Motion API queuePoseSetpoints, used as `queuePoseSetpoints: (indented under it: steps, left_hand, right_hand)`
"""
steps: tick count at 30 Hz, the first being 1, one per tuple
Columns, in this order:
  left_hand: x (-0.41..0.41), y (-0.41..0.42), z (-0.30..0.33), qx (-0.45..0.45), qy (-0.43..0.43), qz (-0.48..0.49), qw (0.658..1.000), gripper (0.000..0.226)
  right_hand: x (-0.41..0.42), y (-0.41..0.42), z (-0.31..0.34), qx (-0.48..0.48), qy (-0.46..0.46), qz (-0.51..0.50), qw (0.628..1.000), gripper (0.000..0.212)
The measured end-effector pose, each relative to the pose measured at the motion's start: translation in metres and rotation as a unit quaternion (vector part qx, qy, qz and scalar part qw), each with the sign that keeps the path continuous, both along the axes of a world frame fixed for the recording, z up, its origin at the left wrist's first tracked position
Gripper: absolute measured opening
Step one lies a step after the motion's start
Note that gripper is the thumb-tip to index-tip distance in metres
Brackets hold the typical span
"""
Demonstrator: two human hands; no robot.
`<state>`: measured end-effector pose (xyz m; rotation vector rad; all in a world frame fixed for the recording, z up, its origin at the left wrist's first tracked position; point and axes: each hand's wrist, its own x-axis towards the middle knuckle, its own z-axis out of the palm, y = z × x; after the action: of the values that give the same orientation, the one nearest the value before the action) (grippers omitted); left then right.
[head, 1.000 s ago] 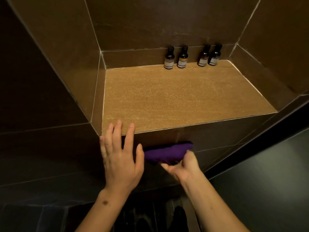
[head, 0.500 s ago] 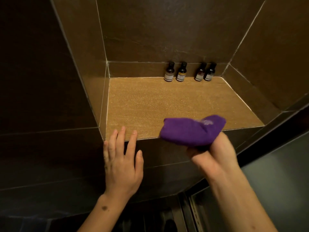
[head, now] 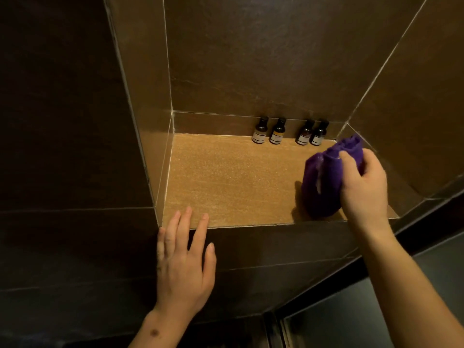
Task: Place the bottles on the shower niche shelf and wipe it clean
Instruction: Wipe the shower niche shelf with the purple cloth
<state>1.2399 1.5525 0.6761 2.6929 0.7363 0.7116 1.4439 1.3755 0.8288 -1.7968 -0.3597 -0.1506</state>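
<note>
Several small dark bottles [head: 290,133] with pale labels stand upright in a row against the back wall of the niche, right of centre. The tan niche shelf [head: 226,179] is lit from above. My right hand [head: 364,184] grips a bunched purple cloth [head: 324,182] over the shelf's front right part; the cloth's lower end touches or nearly touches the surface. My left hand [head: 183,262] lies flat and open against the dark tile wall below the shelf, fingertips reaching over the shelf's front left edge.
Dark brown tile walls [head: 251,59] enclose the niche at the left, back and right. A dark tiled ledge [head: 276,247] runs under the shelf edge. A grey panel [head: 351,317] shows at the lower right.
My right hand has lifted the purple cloth from below the shelf edge up and to the right, onto the shelf's right side. My left hand has stayed at the front left edge.
</note>
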Motion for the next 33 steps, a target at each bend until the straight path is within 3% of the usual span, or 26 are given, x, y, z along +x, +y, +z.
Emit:
queuePoseSetpoints:
  steps: [2,4,5,11,15,20,28,30,33]
  left_hand:
    - [0.000,-0.001,0.000,0.001,-0.006,0.003,1.000,0.057]
    - [0.001,-0.001,-0.001,0.003,-0.009,0.006,1.000,0.056]
    - [0.001,-0.001,-0.001,0.005,-0.011,0.007,1.000,0.056]
    - [0.000,0.000,-0.001,0.003,-0.021,0.001,1.000,0.054]
    - [-0.002,0.000,0.001,0.000,-0.010,-0.003,1.000,0.055]
    - [-0.002,0.000,0.002,0.004,-0.003,0.000,1.000,0.054]
    - [-0.002,-0.001,0.002,-0.015,-0.011,-0.001,1.000,0.067]
    - [-0.002,-0.001,0.002,-0.016,-0.008,-0.001,1.000,0.072]
    - [-0.001,-0.001,0.002,-0.011,0.003,0.001,1.000,0.076]
  right_hand:
    - [-0.018,-0.003,-0.012,0.148,0.072,0.004,0.986,0.019]
    - [-0.043,-0.011,-0.036,0.325,0.219,0.010,0.920,0.033]
    - [-0.058,-0.014,-0.050,0.366,0.279,0.015,0.888,0.039]
    - [-0.116,0.005,-0.132,0.373,0.562,0.002,0.738,0.061]
    - [-0.121,0.039,-0.153,0.374,0.643,-0.040,0.668,0.044]
    - [-0.121,0.047,-0.154,0.438,0.634,-0.044,0.636,0.045]
    - [-0.101,0.045,-0.105,0.468,0.595,-0.021,0.653,0.039]
    - [-0.098,0.039,-0.089,0.465,0.579,0.005,0.670,0.042]
    - [-0.084,0.022,-0.055,0.470,0.492,0.086,0.728,0.050]
